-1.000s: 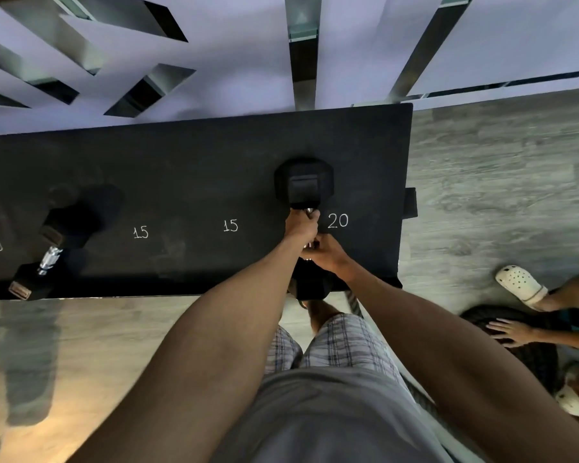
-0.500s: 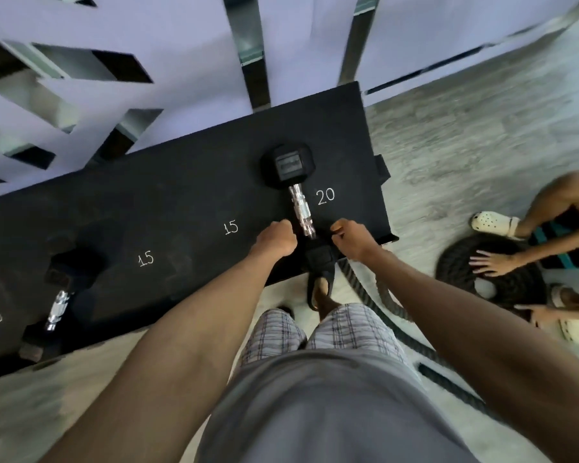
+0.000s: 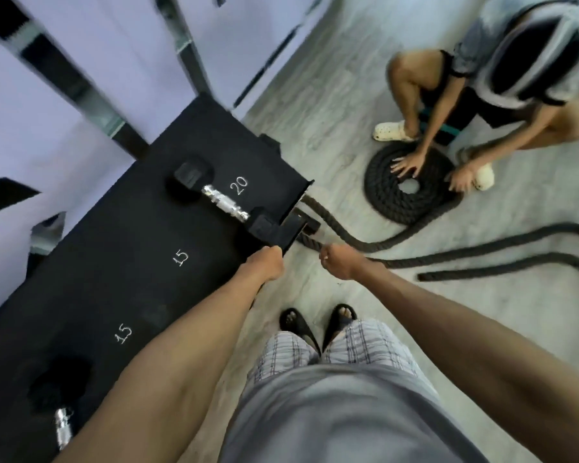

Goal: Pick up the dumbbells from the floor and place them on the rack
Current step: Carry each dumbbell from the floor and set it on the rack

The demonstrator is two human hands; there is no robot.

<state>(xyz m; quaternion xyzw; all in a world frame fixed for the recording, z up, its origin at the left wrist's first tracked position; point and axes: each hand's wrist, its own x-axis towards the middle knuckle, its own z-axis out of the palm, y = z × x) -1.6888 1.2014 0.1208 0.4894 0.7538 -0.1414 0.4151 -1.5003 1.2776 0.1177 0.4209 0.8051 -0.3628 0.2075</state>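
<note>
Seen from above, a long black rack (image 3: pixel 121 262) runs diagonally across the left half, chalked with "15", "15" and "20". At its lower left end a second dumbbell (image 3: pixel 59 409) lies partly in shadow. Further right, beside the "20" mark, a black-headed dumbbell (image 3: pixel 224 203) with a shiny metal handle rests flat on the rack surface. The left hand (image 3: pixel 264 266) hovers at the rack's near edge, fingers curled into a loose fist, holding nothing. Just right of it, over the pale floor (image 3: pixel 315 128), the right hand (image 3: pixel 340 264) is likewise curled and empty. At far right, another person (image 3: pixel 482 95) crouches, palms pressed on a coiled rope (image 3: pixel 408 185).
</note>
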